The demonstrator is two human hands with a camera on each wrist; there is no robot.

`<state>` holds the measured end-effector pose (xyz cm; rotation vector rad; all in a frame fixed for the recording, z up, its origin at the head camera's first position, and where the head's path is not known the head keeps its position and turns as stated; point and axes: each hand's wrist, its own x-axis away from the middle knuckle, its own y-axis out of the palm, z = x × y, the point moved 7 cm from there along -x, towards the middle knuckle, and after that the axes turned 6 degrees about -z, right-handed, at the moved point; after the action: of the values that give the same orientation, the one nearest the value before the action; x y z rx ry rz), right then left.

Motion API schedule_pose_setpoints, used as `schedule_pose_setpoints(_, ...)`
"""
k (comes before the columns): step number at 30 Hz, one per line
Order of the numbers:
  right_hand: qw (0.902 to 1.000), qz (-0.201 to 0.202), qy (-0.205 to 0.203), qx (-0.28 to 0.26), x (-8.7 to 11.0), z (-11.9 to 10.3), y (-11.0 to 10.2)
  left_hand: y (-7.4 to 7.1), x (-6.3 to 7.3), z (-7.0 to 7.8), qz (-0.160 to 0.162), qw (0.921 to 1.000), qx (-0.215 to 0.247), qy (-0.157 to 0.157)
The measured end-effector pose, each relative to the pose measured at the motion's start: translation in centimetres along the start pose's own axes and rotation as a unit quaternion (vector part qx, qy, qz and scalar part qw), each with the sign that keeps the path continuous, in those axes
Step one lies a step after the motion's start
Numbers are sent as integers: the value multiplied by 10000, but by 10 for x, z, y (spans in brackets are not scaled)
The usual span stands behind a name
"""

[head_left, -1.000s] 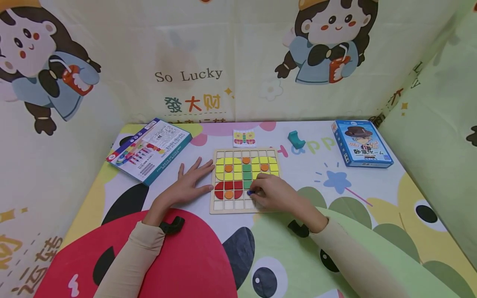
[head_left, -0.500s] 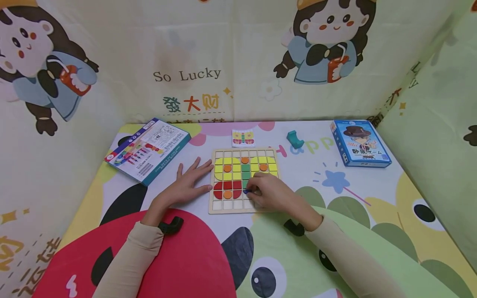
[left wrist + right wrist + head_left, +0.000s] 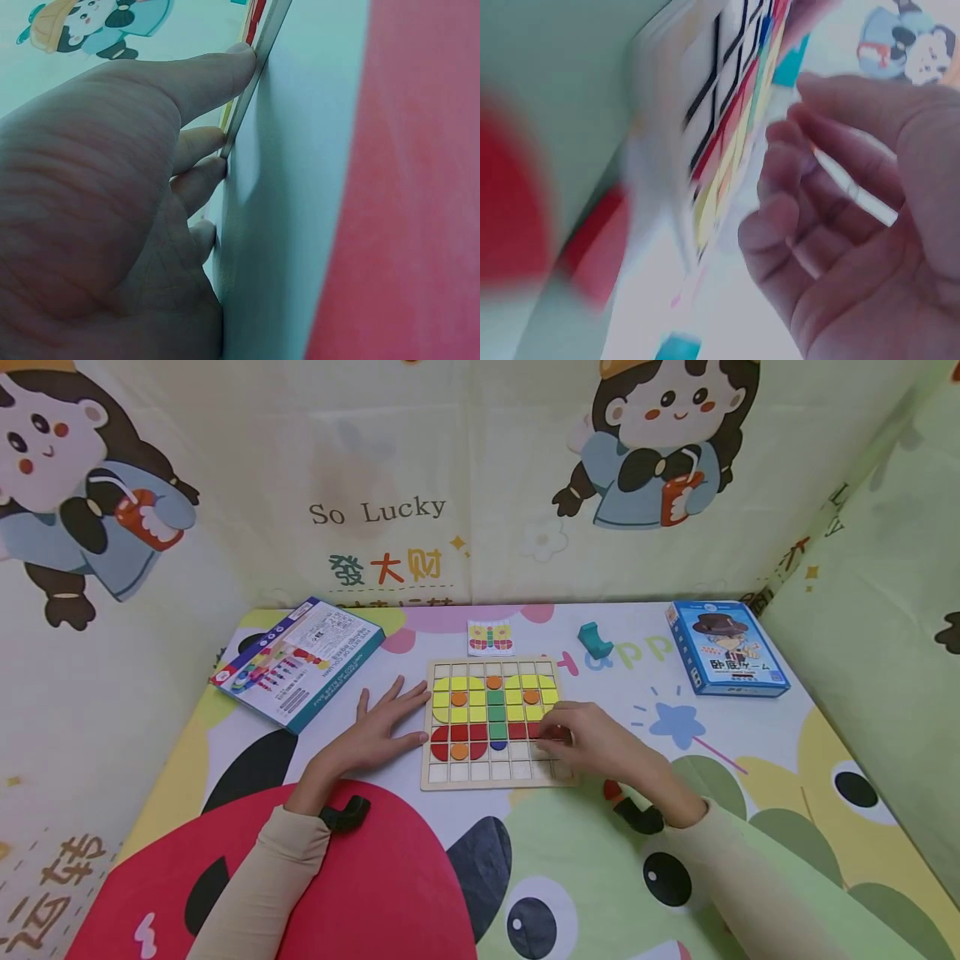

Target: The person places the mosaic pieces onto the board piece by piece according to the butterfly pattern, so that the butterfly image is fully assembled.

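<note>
A wooden grid board [image 3: 474, 787] lies on the table, with yellow, red, orange and green pieces forming a butterfly shape. Directly below the green column [image 3: 497, 714] sits a dark blue piece [image 3: 498, 746]. My left hand [image 3: 371, 732] rests flat on the table, fingers spread; in the left wrist view its thumb and fingertips touch the board's edge [image 3: 244, 105]. Over the board's right side is my right hand [image 3: 596, 741], hiding part of the red row. The right wrist view shows its fingers [image 3: 780, 169] loosely curled with nothing between them.
A picture card [image 3: 491, 639] with a butterfly pattern lies behind the board. Beyond it to the right is a teal curved block [image 3: 596, 642]. Boxes stand at left [image 3: 303, 664] and right [image 3: 729, 649]. A red piece [image 3: 612, 790] lies near my right wrist.
My right hand has let go of the blue piece, leaving it below the green column, and moved right across the board. The left hand has stayed in place.
</note>
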<state>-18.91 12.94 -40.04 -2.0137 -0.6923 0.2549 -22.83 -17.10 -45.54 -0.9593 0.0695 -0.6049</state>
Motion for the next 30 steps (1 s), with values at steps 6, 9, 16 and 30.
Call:
schedule_pose_setpoints(6,9998,-155,34,-78,42,30,-6,0,0,1,-5,10000,10,0)
schedule_pose_setpoints(9,10000,-40,-10,-7,58,42,-7,0,0,2,5,10000,-7,-4)
schedule_pose_setpoints(16,9992,380,80,1,75,58,-10,0,1,1,7,10000,-10,3)
schedule_pose_setpoints(30,9983,361,203,404,64,54,-8,0,0,0,11,10000,32,36)
